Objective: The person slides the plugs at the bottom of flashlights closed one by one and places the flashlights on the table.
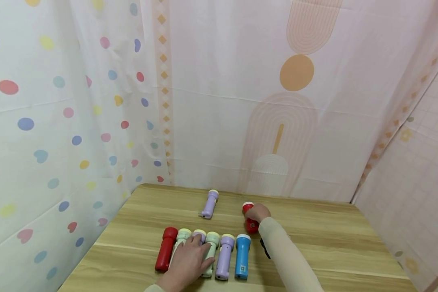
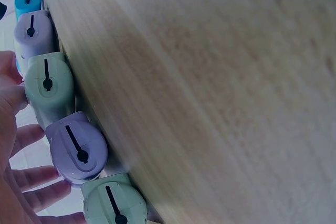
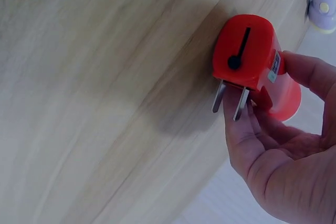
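A row of flashlights lies at the front of the table: a dark red one (image 1: 166, 251), a pale green one (image 1: 184, 233), a purple one (image 1: 199, 232), another pale green one (image 1: 212, 239), a second purple one (image 1: 224, 257) and a blue one (image 1: 243, 255). My left hand (image 1: 187, 259) rests over the green and purple ones on the left, fingers spread. Behind the row, my right hand (image 1: 259, 213) grips a bright red flashlight (image 3: 247, 51) between thumb and fingers. Two metal plug prongs (image 3: 241, 103) stick out of its tail end, visible in the right wrist view.
Farther back on the wooden table (image 1: 314, 235) lies another purple flashlight (image 1: 210, 205) with its prongs out. A small black item (image 1: 265, 248) shows partly beside my right sleeve (image 1: 288, 255). Patterned curtains (image 1: 211, 121) hang behind the table and along both sides.
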Tool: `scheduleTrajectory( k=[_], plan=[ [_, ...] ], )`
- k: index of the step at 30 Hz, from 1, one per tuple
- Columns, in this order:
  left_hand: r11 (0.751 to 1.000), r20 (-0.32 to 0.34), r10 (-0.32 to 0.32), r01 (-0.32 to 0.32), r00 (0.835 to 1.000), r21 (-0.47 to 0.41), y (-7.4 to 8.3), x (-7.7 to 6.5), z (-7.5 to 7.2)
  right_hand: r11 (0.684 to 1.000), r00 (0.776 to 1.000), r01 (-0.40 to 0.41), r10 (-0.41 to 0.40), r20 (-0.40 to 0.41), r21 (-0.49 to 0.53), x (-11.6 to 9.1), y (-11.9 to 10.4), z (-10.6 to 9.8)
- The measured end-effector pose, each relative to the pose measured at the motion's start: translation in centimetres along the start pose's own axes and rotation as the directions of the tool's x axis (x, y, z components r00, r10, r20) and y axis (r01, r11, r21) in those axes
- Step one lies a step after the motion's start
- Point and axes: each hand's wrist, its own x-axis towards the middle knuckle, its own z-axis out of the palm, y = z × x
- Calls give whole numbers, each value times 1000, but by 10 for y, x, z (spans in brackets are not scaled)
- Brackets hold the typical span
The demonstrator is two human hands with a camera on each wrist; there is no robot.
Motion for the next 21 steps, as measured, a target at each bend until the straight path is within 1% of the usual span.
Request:
scheduleTrajectory(
  k=[7,10,17,21],
  plan=[
    [1000,19,0,0,1000,-1,3,0,-1,993,995,-94,90,52,71,-2,12,-5],
    [1000,8,4,-4,1000,-1,4,-1,-1,990,993,-111,106,57,85,-3,17,-7],
    [1000,-61,18,-17,998,13,3,-1,-2,982,989,-143,139,44,120,-8,25,-8],
    [1000,-43,5,-5,999,15,2,-1,-1,967,986,-168,161,50,190,-14,29,-8]
  ],
)
